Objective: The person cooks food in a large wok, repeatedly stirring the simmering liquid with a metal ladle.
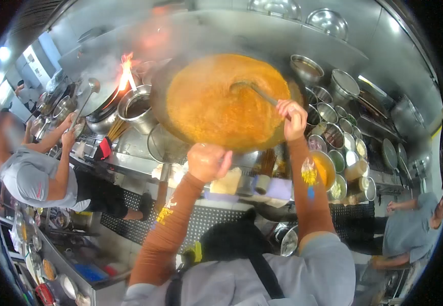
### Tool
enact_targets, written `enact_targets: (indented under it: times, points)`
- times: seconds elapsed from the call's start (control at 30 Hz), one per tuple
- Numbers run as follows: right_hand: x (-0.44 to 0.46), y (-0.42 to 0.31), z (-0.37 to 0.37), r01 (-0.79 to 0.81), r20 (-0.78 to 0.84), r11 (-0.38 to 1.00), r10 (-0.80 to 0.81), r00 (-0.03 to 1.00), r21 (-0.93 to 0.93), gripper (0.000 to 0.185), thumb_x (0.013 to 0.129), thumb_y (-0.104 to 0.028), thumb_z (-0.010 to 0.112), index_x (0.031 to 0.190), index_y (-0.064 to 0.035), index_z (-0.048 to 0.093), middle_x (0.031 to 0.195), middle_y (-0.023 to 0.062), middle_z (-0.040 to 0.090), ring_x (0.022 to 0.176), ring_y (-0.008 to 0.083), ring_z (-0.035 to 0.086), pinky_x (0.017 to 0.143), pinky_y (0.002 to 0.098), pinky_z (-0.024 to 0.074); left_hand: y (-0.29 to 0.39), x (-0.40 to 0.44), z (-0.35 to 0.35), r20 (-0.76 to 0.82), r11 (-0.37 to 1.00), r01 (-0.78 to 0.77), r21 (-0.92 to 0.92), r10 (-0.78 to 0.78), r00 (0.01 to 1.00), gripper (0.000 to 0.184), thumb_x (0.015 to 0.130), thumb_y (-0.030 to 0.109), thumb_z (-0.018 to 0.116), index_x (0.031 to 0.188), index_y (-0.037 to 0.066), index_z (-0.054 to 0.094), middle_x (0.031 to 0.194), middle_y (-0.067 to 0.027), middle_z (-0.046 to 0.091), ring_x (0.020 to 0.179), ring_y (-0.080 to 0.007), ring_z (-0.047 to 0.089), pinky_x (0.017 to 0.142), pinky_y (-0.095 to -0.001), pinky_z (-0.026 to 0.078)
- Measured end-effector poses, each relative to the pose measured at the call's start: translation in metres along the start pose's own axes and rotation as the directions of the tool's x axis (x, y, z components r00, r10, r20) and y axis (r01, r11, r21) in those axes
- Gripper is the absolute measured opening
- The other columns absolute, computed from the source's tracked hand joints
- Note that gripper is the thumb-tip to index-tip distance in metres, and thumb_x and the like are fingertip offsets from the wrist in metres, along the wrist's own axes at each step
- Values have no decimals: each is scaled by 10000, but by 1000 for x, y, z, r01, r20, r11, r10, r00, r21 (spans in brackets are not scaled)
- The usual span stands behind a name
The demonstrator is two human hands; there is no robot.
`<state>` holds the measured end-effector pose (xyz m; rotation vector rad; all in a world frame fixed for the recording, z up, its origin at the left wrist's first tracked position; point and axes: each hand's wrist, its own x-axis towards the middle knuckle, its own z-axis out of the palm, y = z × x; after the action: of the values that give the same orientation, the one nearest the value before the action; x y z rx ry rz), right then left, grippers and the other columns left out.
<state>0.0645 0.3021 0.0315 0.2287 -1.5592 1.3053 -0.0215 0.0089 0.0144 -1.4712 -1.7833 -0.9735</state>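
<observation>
A very large wok (156, 109) stands in front of me, filled with steaming orange-brown soup or sauce (216, 102). My right hand (292, 120) is closed round the handle of a ladle (262, 94), whose bowl end dips into the liquid right of centre. My left hand (208, 162) is at the wok's near rim with its fingers curled in. Whatever it may grip is hidden by the hand. Below it, folded cloths (226, 182) lie along the stove's front edge. A long-handled strainer (166, 171) rests just left of that hand.
On the left, a co-worker (38, 173) holds a long ladle (86, 99) by a flaming wok. A metal pot (135, 104) stands between the woks. Several seasoning containers (333, 135) crowd the right side, with an orange-filled bowl (324, 168). Another person (415, 224) is at far right.
</observation>
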Motion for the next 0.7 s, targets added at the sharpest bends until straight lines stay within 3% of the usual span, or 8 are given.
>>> enact_targets:
  times: [0.17,0.2,0.23,0.3,0.33,0.37,0.43,0.7]
  points:
    - [32,49,16,-34,-130,990,52,990,136,279,942,-124,489,713,15,568,782,145,623,790,260,612,900,415,521,1,1,6,-32,1000,-11,-16,10,999,302,785,176,783,583,129,563,547,-77,543,487,-294,549,485,-413,401]
    - [32,52,25,7,-174,996,-22,985,-86,276,959,-130,497,745,17,592,815,144,649,812,255,627,870,407,532,-1,-1,7,-47,1000,-13,5,14,999,299,784,179,783,583,131,568,546,-77,547,486,-292,553,484,-413,405]
    - [35,73,25,-38,-213,991,65,975,127,269,975,-128,493,772,7,608,849,135,669,831,242,633,874,409,531,-3,-3,6,-43,1000,-22,-6,21,999,289,781,184,785,585,136,578,546,-74,556,485,-288,561,484,-412,415]
    - [37,94,33,8,-259,996,14,966,84,270,989,-128,479,792,-8,620,846,115,670,833,231,631,866,406,524,-2,-4,7,-81,1000,-10,-6,9,997,262,774,196,784,593,145,602,554,-67,578,491,-278,579,491,-414,444]
    - [38,104,36,-68,-301,970,139,944,233,267,985,-127,480,781,-17,612,843,113,665,843,225,626,865,402,521,0,-4,3,-39,1000,10,8,-9,999,253,780,198,781,600,139,613,569,-71,595,501,-286,586,499,-423,456]
    - [38,98,44,-99,-322,986,137,937,132,263,979,-133,489,760,-31,593,846,110,660,852,226,625,876,409,517,-1,-6,5,-32,999,24,-22,-24,999,268,792,204,773,598,130,604,573,-80,590,509,-296,588,506,-438,462]
    - [36,106,48,-104,-285,949,193,939,298,257,973,-134,500,746,-43,578,836,116,648,876,245,623,895,415,509,3,-5,0,-11,999,48,-23,-48,999,307,831,231,739,594,114,583,586,-88,580,544,-321,602,530,-447,474]
    - [-10,36,78,-134,-175,889,231,957,439,274,969,-184,504,725,-64,537,759,100,573,848,259,573,975,466,464,9,-10,-1,49,994,108,15,-108,993,234,834,242,719,650,108,662,630,-103,626,607,-326,636,591,-455,498]
